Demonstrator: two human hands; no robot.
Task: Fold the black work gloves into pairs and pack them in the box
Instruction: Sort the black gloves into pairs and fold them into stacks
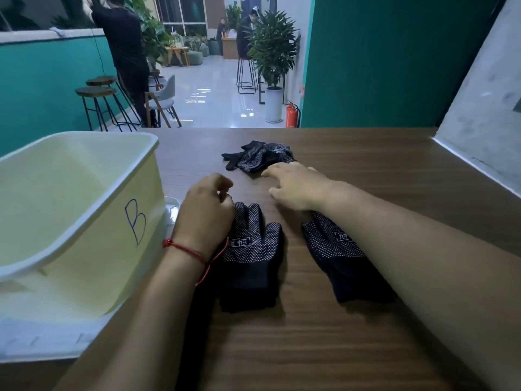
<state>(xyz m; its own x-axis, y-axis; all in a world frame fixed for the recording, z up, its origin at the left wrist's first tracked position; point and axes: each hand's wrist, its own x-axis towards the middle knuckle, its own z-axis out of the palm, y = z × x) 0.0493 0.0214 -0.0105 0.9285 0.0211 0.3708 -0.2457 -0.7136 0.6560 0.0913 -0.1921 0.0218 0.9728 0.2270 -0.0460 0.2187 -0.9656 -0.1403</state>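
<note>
Up close, 2 black gloves flat on the tabletop (310, 348), dotted sides up: left glove (253, 258) and right glove (338, 255), lying apart. Beside them at left, cream box (84, 221) marked B. Over the left glove's tips, left hand (207, 210), fingers curled, any hold hidden. Further out, right hand (298, 187), fingers spread, at the edge of the far glove heap (262, 158).

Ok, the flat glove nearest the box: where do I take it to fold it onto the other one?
Take the glove by its cuff, pinching from the near edge. It lies flat, dotted side up, cuff toward you and clear of the left hand, which covers part of its fingers. The cuff is the plain, wide end, so it likely lifts evenly.
</note>
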